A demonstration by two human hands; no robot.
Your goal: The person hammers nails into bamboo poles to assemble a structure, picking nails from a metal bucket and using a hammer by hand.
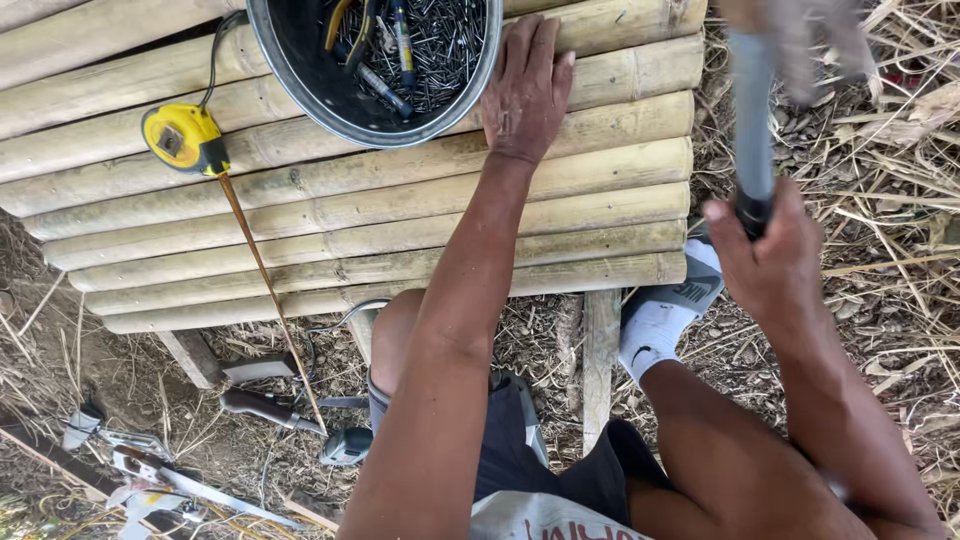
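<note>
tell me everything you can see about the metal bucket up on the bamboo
The metal bucket is round, grey and dark inside, with a thin bright rim. Its top edge is cut off by the frame. It sits upright on the bamboo platform, near the far side. Inside lies a heap of dark nails and a few hand tools with yellow and blue handles. The left hand rests flat on the bamboo against the bucket's right rim. A yellow tape measure lies apart to its left.
</note>
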